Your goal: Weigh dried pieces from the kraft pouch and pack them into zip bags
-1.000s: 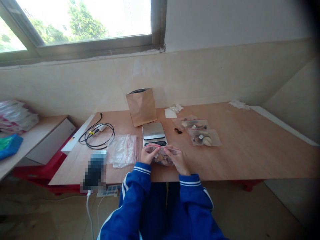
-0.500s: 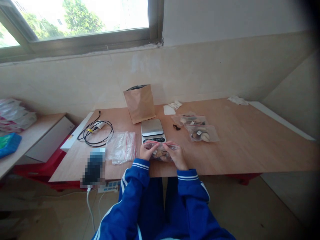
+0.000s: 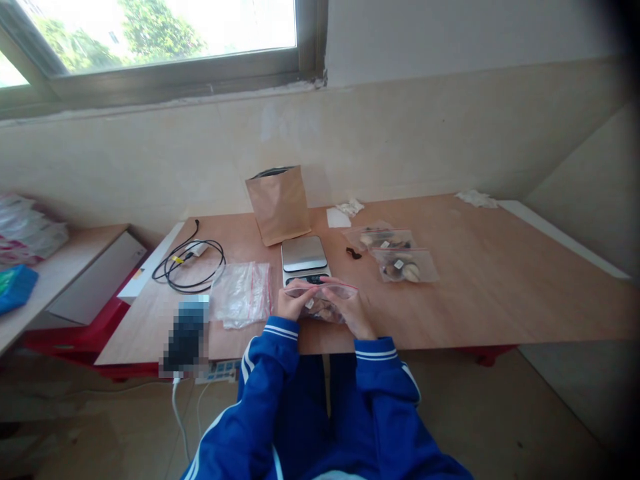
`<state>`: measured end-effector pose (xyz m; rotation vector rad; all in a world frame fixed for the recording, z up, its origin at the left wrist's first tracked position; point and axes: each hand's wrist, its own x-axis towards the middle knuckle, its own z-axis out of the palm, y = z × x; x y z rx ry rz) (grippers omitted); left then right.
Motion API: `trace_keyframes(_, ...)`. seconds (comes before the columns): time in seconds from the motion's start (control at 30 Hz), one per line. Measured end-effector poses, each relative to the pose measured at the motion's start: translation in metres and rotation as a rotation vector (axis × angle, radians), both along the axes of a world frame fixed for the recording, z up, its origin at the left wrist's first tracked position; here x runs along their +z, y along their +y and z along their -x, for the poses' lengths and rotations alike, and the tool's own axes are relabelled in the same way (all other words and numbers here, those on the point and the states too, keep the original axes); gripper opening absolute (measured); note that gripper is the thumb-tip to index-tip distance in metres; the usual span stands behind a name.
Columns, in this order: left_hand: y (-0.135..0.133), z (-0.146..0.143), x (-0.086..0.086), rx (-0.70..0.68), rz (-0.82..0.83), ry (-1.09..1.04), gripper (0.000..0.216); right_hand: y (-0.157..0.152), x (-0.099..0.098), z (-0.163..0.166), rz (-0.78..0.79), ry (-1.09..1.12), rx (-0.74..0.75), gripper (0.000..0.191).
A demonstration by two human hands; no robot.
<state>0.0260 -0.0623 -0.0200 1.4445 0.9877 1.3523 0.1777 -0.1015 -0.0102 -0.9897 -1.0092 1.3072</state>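
Observation:
Near the table's front edge, a clear zip bag [image 3: 325, 310] with tan, dried-looking pieces and a small white packet inside is held by its red-lined top. My left hand [image 3: 294, 301] pinches the left part of that top edge. On the other side my right hand [image 3: 350, 308] grips it, thumbs close together at the middle. Just beyond the bag stands a kitchen scale [image 3: 304, 255] with a steel plate; my fingers partly cover its dark panel. To the left lies a stack of flat clear zip bags [image 3: 245, 293]. Filled zip bags [image 3: 407, 265] lie to the right.
A brown paper pouch [image 3: 279, 205] stands behind the scale. Left are a coiled black cable [image 3: 190, 267] and a blurred phone-like device [image 3: 186, 337] with a white cord. A dark scrap [image 3: 353, 253] lies right of the scale; crumpled tissue [image 3: 351, 207] sits by the wall.
Both hands stay on the zip bag's top edge, and my fingers have shifted slightly along it. The bag's mouth line looks more bowed. The camera view has moved slightly.

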Motion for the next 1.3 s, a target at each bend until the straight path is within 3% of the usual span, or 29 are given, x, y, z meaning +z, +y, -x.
trace_keyframes(0.47, -0.005, -0.005, 0.008, -0.132, 0.061, 0.010, 0.028, -0.003, 0.000, 0.001, -0.001, -0.053, -0.086, 0.036)
trace_keyframes(0.73, -0.005, -0.007, 0.009, -0.075, 0.043, 0.013, 0.025, -0.002, -0.002, 0.003, -0.028, -0.076, -0.120, 0.040)
trace_keyframes(1.07, -0.003, -0.004, 0.007, -0.023, 0.030, 0.027, 0.021, 0.003, -0.006, 0.005, -0.091, -0.076, -0.087, 0.027)
trace_keyframes(1.3, -0.004, -0.004, 0.008, 0.016, 0.084, -0.013, 0.024, 0.002, 0.000, 0.006, -0.115, -0.120, -0.157, 0.024)
